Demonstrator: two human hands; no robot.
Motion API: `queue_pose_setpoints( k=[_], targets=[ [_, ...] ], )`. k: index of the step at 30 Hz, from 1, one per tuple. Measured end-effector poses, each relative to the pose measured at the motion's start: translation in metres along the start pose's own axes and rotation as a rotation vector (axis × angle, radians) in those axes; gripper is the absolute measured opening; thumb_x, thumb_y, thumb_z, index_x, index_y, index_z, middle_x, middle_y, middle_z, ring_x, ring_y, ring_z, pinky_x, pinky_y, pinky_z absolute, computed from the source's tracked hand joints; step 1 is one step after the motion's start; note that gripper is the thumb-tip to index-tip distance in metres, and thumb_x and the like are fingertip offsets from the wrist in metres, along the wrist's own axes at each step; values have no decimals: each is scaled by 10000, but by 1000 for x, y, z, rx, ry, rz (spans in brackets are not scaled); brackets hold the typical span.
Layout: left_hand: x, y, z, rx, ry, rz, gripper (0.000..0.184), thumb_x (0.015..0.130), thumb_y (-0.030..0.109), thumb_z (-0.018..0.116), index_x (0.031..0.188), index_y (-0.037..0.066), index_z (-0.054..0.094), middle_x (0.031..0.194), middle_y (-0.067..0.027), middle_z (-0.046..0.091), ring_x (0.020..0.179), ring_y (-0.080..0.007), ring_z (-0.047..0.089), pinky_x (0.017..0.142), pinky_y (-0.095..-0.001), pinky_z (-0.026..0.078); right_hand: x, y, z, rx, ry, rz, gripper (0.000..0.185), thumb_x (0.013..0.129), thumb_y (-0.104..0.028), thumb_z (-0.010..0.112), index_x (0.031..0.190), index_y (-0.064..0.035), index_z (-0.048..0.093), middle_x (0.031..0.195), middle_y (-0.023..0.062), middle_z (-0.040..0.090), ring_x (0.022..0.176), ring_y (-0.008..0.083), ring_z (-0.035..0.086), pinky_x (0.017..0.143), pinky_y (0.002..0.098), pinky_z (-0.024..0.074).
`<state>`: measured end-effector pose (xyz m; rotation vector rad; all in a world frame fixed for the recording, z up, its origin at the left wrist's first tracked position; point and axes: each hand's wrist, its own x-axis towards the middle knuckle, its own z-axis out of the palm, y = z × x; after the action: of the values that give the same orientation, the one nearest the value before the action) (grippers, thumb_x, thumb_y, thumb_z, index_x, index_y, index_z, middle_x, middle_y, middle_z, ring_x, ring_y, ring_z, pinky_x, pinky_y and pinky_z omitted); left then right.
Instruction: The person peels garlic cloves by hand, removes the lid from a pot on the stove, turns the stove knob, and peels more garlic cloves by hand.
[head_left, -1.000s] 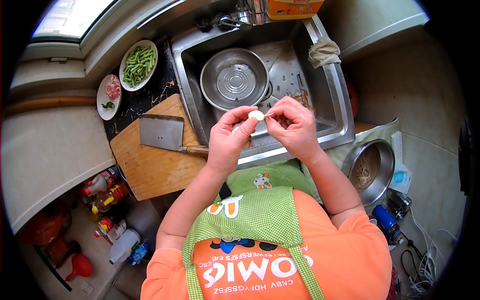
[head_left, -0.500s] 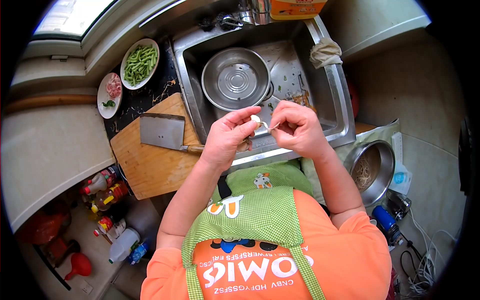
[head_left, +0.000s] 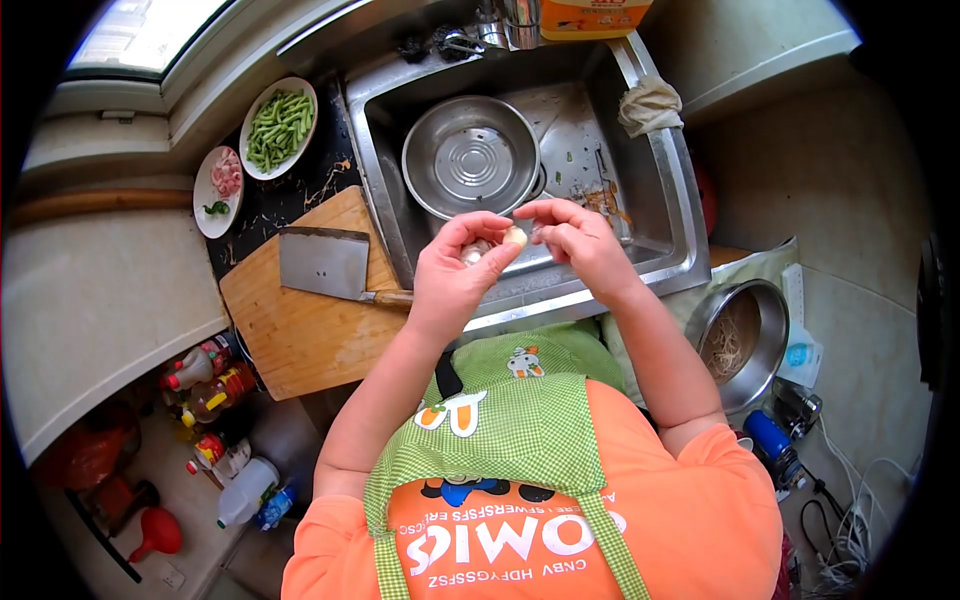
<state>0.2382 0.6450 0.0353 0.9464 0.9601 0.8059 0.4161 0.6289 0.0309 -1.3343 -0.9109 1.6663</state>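
Observation:
My left hand (head_left: 452,268) is closed, pinching a pale peeled garlic clove (head_left: 515,237) between thumb and fingertips. More whitish garlic (head_left: 476,252) sits deeper in the same hand, partly covered by the fingers. Just right of the clove, my right hand (head_left: 585,245) has its fingers bent together around what looks like a scrap of garlic skin (head_left: 537,231). Both hands are over the near edge of the steel sink (head_left: 655,200). A round metal basin (head_left: 470,160) stands in the sink behind them.
Left of the sink, a cleaver (head_left: 325,263) lies on a wooden cutting board (head_left: 275,335). Plates hold cut green beans (head_left: 282,130) and pinkish chopped pieces (head_left: 227,175). A metal bowl (head_left: 765,345) with pale scraps stands at right. A cloth (head_left: 650,105) hangs on the sink's rim.
The thin strip of skin stretched between my hands has come away from the clove. My right fingers have shifted up and left beside it, and the left hand has turned slightly.

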Motion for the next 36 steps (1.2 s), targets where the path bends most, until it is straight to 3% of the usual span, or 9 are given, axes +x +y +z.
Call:
queue_pose_setpoints(
  k=[2, 5, 10, 12, 20, 24, 27, 29, 36],
  targets=[
    [2, -4, 0, 591, -83, 401, 265, 780, 47, 689, 1028, 16, 601, 912, -42, 616, 804, -82, 569, 719, -211, 468, 4, 13, 7, 267, -28, 76, 230, 866, -197, 494, 978, -24, 598, 765, 6, 539, 653, 105, 528, 569, 234, 441],
    [1, 6, 16, 829, -32, 572, 280, 729, 60, 720, 998, 42, 642, 924, -40, 620, 845, -108, 574, 688, -243, 488, 8, 16, 26, 922, 45, 322, 311, 938, -339, 467, 907, -46, 567, 743, 4, 528, 636, 85, 509, 513, 197, 406],
    [2, 5, 5, -293, -53, -93, 459, 919, 254, 520, 1311, 42, 412, 1070, -64, 533, 787, -111, 544, 589, -255, 497, 5, 22, 15, 695, -102, 226, 226, 895, -262, 571, 929, -39, 576, 704, -12, 519, 648, 110, 533, 591, 240, 462],
    [2, 10, 6, -196, -50, -61, 533, 948, 374, 403, 1370, 60, 310, 1149, -72, 474, 770, -110, 535, 555, -256, 496, 4, 19, 20, 155, 53, -97, 210, 871, -192, 610, 990, -20, 582, 715, -13, 547, 695, 100, 558, 632, 224, 458],
    [2, 8, -2, -254, -132, -220, 524, 945, 394, 403, 1324, 37, 346, 1154, -88, 468, 772, -117, 558, 503, -257, 487, 3, 3, 11, -353, -178, -423, 139, 773, -55, 666, 893, -6, 615, 846, 26, 533, 688, 93, 514, 634, 226, 436],
    [3, 9, -7, -274, -143, -267, 450, 947, 348, 432, 1261, 26, 409, 1090, -72, 500, 723, -108, 560, 495, -254, 484, 4, 3, 7, -382, -181, -411, 121, 807, -84, 651, 872, -19, 573, 780, 8, 520, 612, 65, 466, 553, 200, 403],
    [3, 5, -13, -307, -134, -277, 340, 925, 237, 511, 1184, 18, 490, 1007, -53, 535, 682, -91, 545, 507, -234, 474, 1, 4, 9, 303, -83, -20, 193, 868, -239, 620, 882, -60, 547, 689, -41, 493, 514, 26, 383, 449, 156, 296],
    [0, 2, -12, 81, -99, -49, 239, 869, 123, 593, 1082, 18, 569, 946, -37, 557, 684, -72, 526, 529, -214, 459, 2, 7, 9, 381, -118, 25, 229, 854, -279, 631, 852, -63, 555, 681, -42, 500, 518, 23, 390, 449, 160, 299],
    [-1, 1, -5, 289, 33, 305, 203, 783, 59, 687, 976, 26, 634, 871, -10, 594, 690, -48, 515, 587, -180, 424, 0, 0, 19, 503, -146, 176, 265, 852, -313, 631, 844, -53, 581, 680, -24, 528, 514, 19, 398, 437, 158, 293]
  ],
)
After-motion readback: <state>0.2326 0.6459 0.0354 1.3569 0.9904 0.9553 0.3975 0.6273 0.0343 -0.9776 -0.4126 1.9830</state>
